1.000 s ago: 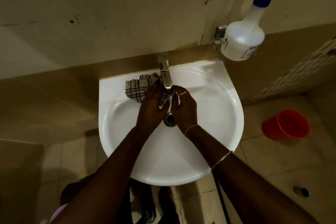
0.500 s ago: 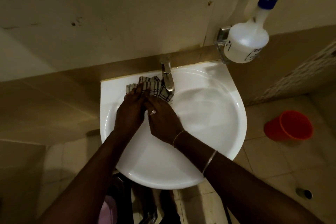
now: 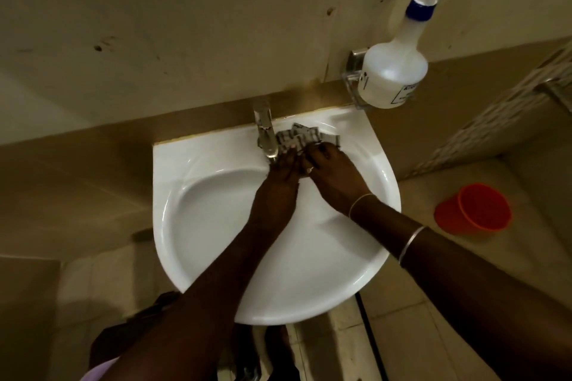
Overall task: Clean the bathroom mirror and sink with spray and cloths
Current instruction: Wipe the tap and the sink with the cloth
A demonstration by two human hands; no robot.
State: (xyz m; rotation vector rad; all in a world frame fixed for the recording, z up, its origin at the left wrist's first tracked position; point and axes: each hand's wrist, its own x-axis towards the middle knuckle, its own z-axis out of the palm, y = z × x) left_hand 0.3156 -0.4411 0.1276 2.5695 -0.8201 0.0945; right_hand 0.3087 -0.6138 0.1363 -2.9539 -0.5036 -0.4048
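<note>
Two hands meet on a checked cloth [image 3: 305, 140] at the sink's [image 3: 216, 226] far rim, beside the tap [image 3: 265, 136]: left hand [image 3: 283, 172] presses flat-fingered, right hand's [image 3: 335, 178] grip unclear.

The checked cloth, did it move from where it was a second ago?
Yes. The checked cloth was left of the tap before. Now it lies to the tap's right, on the back rim of the sink.

sink [image 3: 173, 182]: checked cloth [image 3: 298, 139] on back rim (right of tap [image 3: 264, 133]) | floor [image 3: 433, 288]: red bucket [image 3: 473, 210]
</note>
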